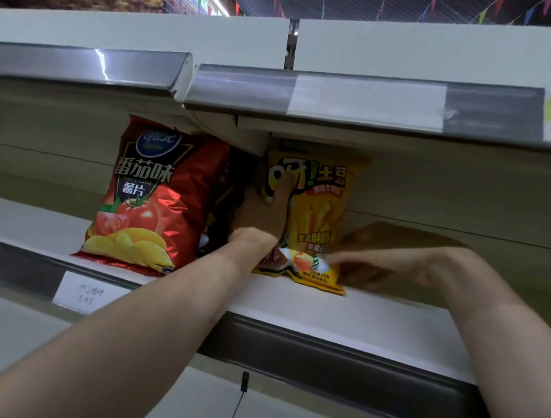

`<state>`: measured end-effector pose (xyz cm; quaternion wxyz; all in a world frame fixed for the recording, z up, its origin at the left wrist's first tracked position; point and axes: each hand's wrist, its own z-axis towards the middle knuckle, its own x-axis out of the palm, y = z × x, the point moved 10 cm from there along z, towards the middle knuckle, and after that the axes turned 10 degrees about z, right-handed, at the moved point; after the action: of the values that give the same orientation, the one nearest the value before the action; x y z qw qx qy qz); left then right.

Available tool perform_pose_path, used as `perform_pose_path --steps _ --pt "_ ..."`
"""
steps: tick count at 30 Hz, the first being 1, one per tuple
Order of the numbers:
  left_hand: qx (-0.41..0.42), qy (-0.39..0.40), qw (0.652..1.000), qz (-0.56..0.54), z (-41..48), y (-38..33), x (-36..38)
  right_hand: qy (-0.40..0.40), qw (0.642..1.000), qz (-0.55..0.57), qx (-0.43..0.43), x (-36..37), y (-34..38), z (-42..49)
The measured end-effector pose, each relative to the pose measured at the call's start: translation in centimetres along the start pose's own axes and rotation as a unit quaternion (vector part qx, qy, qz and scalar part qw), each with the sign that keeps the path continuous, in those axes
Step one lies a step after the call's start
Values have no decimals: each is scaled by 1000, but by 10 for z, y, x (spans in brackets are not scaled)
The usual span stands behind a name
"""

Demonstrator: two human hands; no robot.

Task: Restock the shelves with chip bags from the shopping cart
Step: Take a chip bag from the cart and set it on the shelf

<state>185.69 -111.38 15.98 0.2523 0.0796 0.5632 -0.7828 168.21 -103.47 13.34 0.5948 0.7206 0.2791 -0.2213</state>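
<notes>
A yellow chip bag [321, 214] stands upright on the white shelf [324, 312]. My left hand [263, 214] grips its left edge, thumb lying over the front near the top. My right hand [377, 268] pinches the bag's lower right corner, fingers at the front. A red tomato chip bag [152, 194] stands upright to the left, apart from both hands. Between the two bags a darker bag [223, 203] is mostly hidden in shadow. The shopping cart is out of view.
The upper shelf edge [365, 98] with its price strip overhangs the bags closely. A paper label [86, 293] hangs on the lower shelf rail. Bare shelf runs to the left of the red bag and to the right of the yellow one.
</notes>
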Motion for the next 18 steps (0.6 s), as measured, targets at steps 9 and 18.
perform_pose_path --steps 9,18 --pt "-70 100 993 -10 -11 14 17 59 985 -158 45 14 -17 2" --pt "12 -17 1000 -6 -5 -3 -6 6 997 -76 -22 6 1 -8"
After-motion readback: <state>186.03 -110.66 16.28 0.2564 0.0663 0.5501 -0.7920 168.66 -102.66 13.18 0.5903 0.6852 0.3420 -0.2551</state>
